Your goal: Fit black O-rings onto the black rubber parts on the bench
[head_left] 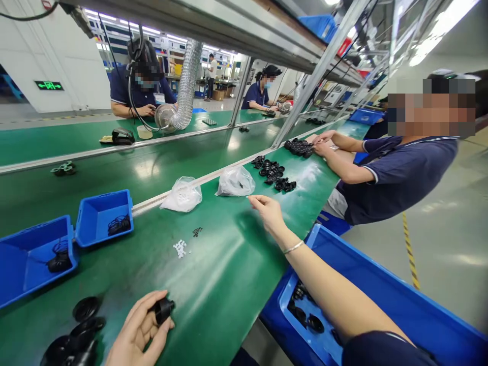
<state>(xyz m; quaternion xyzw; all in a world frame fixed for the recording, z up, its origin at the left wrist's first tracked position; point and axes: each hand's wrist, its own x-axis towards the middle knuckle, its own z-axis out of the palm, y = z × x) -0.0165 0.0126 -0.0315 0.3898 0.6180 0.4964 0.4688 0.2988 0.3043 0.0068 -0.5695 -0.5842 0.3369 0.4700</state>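
Black, cup-like part [163,310] is gripped now between thumb and fingers of the left hand [141,330], over the near left of the green table [213,284]. Farther off to the right, the right hand [269,213] is held with thumb and forefinger narrowed together, just beside a translucent bag [235,181]; whether anything tiny is pinched there cannot be told. Another bag [183,194] is seen to the left, and nearer, white bits [180,248] and black bits [197,232] are scattered. Near left, dark round pieces [87,328] are clustered.
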